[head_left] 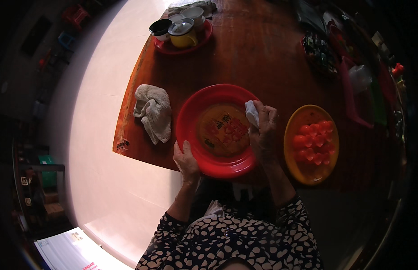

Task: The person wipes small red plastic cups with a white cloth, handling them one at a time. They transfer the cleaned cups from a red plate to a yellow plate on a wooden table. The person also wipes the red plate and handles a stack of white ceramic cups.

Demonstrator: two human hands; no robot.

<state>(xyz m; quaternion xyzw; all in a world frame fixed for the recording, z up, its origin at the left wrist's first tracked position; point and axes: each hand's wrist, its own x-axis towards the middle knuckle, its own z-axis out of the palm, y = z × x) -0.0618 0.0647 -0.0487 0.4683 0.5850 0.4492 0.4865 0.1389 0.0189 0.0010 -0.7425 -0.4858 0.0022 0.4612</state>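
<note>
A round red tray (188, 112) with a printed, tan-coloured centre sits at the table's near edge. At its lower left rim is my left hand (187, 164), gripping it with the thumb on top. My right hand (265, 130), by the tray's right rim, pinches a folded white tissue or cloth (251, 113). A crumpled pale towel (152, 110) lies left of the tray. To the right, an oval yellow-edged dish (288, 144) holds several small, shiny red pieces (314, 141), perhaps little cups.
The wooden table (254, 49) has its left edge beside the towel. At the back left, another red tray (175, 51) carries a yellow lidded mug (184, 40), a dark-rimmed cup (160, 29) and pale cups. A pink container (350, 101) and a dark-filled basket (319, 54) stand far right.
</note>
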